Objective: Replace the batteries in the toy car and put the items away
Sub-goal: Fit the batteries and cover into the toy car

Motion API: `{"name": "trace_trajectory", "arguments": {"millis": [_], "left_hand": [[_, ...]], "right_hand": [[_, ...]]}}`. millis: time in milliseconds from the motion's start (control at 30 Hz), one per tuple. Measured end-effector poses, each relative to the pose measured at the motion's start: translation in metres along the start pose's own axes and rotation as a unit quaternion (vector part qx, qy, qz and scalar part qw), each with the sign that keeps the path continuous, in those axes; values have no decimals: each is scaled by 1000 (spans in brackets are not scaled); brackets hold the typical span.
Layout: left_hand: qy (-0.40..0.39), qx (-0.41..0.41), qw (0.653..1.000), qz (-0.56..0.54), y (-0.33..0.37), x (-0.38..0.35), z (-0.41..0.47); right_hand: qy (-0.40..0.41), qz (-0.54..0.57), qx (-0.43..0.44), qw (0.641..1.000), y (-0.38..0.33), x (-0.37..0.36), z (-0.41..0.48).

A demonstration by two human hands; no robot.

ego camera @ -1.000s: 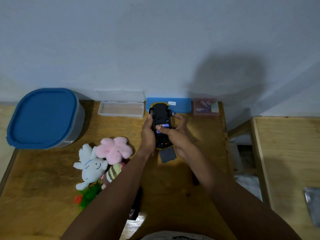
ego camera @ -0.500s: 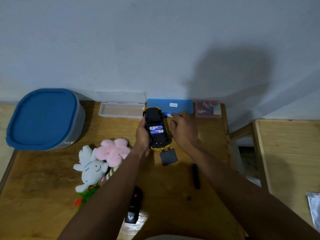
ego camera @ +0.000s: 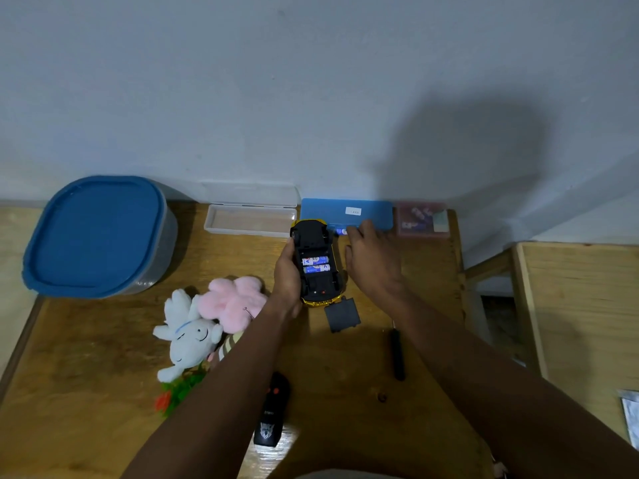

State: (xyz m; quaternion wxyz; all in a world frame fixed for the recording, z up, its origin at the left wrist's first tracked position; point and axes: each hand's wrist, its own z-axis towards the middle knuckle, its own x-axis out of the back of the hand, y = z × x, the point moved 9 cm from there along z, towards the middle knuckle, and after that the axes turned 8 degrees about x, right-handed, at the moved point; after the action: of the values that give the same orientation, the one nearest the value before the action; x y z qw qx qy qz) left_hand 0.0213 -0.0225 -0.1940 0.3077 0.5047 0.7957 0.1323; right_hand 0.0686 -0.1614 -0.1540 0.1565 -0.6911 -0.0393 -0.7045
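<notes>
The yellow toy car lies upside down, its black underside up, and my left hand grips its left side. Two blue-and-white batteries sit side by side in the open compartment. The dark battery cover lies on the table just behind the car's rear. My right hand reaches to the right of the car's front, fingertips closed on a loose battery lying by the blue case. A black screwdriver rests beside my right forearm.
A black remote lies near the front edge. Plush toys sit to the left. An open clear case, a pink box and a big blue-lidded container line the wall. The wooden table ends at right.
My right hand left the battery compartment and moved forward to the loose battery by the blue case. The car shifted slightly left in my left hand, its two batteries now uncovered.
</notes>
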Motion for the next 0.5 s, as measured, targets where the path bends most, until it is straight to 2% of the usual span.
{"name": "trace_trajectory", "arguments": {"millis": [200,333,500], "left_hand": [[-1,13,1000,2,-3,3,-5],[10,11,1000,-7,-4,6,-5],[-7,10,1000,-12,-4,3,-5]], "right_hand": [[5,-11,21,1000,0,0,-1],[29,48,7,998,3,-1,-10],[19,88,-4,996,6,-4,-7]]}}
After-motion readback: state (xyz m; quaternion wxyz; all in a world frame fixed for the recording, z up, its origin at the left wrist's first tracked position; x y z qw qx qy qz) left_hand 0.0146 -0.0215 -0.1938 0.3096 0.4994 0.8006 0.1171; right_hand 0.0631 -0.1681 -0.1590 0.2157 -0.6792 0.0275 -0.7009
